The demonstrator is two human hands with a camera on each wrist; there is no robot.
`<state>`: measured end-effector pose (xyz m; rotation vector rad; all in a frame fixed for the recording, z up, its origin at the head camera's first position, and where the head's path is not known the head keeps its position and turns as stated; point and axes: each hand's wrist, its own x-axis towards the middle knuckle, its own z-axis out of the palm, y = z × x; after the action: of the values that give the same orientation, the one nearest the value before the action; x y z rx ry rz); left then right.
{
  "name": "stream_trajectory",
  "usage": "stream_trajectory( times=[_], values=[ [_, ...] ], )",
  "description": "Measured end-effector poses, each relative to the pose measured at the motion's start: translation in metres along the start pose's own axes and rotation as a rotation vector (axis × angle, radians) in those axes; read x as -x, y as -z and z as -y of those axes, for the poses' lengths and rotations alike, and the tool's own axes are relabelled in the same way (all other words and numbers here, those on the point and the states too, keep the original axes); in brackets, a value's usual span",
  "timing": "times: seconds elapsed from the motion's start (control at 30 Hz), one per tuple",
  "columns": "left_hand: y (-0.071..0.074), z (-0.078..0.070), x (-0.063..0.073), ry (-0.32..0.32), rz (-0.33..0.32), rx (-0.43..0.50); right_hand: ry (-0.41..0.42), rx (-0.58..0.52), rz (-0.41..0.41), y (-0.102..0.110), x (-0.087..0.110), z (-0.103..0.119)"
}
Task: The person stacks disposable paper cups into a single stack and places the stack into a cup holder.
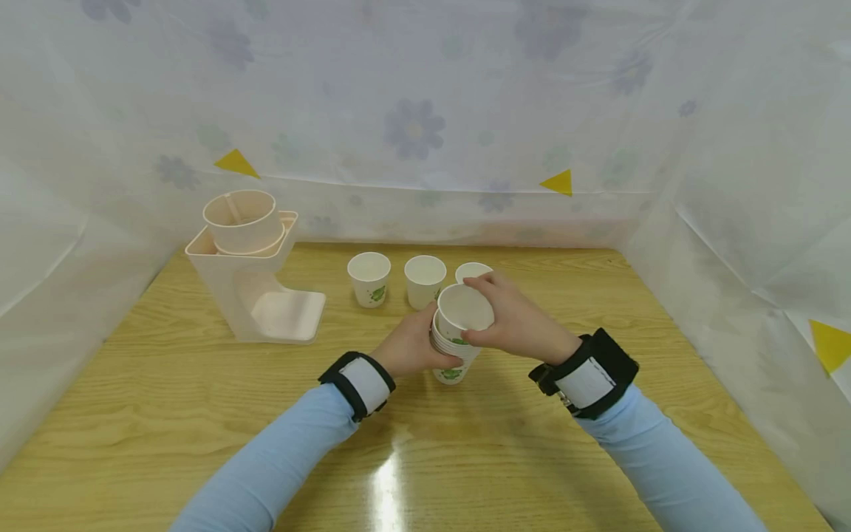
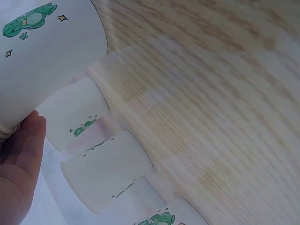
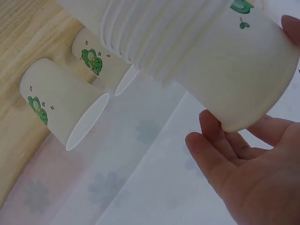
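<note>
My left hand (image 1: pixel 415 343) grips a stack of nested white paper cups (image 1: pixel 450 375) above the middle of the table. The top paper cup (image 1: pixel 465 307) sits partly drawn out of the stack, and my right hand (image 1: pixel 515 318) holds it by the rim with thumb and fingers. Stacked rims (image 3: pixel 140 37) show below that cup in the right wrist view. Just behind the hands stand three single paper cups in a row: a left cup (image 1: pixel 368 279), a middle cup (image 1: pixel 425 282) and a right cup (image 1: pixel 474 270), partly hidden by my right hand. Green cartoon prints decorate the cups.
A cream plastic stand (image 1: pixel 239 295) with a round container (image 1: pixel 242 222) on top is at the back left of the wooden table (image 1: pixel 266 414). White flowered sheeting (image 1: pixel 412 66) encloses the back and sides, with yellow triangles (image 1: pixel 560 182) stuck to it.
</note>
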<state>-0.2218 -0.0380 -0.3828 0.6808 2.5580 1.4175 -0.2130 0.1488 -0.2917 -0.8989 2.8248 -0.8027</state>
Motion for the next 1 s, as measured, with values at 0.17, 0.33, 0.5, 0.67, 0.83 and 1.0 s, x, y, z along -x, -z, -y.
stream_trajectory(
  times=[0.17, 0.33, 0.5, 0.67, 0.83, 1.0],
  values=[
    [-0.001, 0.003, 0.0, -0.011, -0.017, 0.004, 0.037, -0.043, 0.03, -0.001, 0.0, -0.004],
    [-0.002, 0.004, 0.001, -0.003, -0.031, 0.018, 0.064, -0.076, 0.057, -0.003, -0.002, -0.01],
    [-0.002, 0.003, 0.001, -0.002, -0.019, 0.042, 0.081, -0.11, 0.087, -0.005, -0.003, -0.015],
    [-0.001, 0.002, 0.002, -0.003, -0.013, 0.057, 0.096, -0.12, 0.094, -0.006, -0.003, -0.016],
    [-0.001, 0.001, 0.001, 0.002, -0.022, 0.048, 0.089, -0.094, 0.098, -0.007, -0.004, -0.016],
    [-0.002, 0.002, 0.001, 0.005, -0.022, 0.053, 0.075, -0.051, 0.099, -0.008, -0.004, -0.014]
  ],
)
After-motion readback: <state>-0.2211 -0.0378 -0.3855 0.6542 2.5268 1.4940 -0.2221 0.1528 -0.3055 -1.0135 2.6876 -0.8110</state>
